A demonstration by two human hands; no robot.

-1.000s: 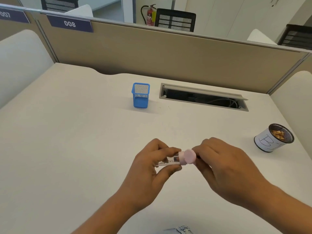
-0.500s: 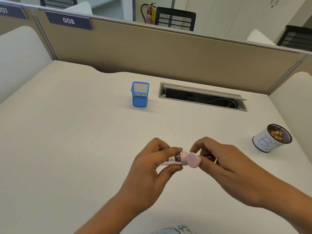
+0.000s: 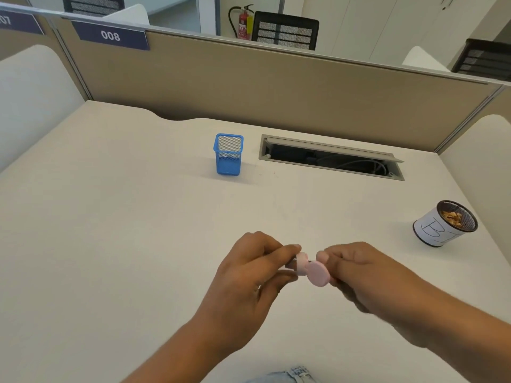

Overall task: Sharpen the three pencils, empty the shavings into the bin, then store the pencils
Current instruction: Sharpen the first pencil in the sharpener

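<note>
L hand grip pinches sharpener; R hand grip pinches pink cap.

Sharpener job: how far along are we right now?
Done: the bin holds shavings. In hand: the left hand grips the pink sharpener, the right hand pinches its round pink cap. Remaining: the blue holder shows no pencils, so storing remains; no pencil in view.

desk left half: bare | obstacles: blue mesh holder, open cable tray, bin far right
</note>
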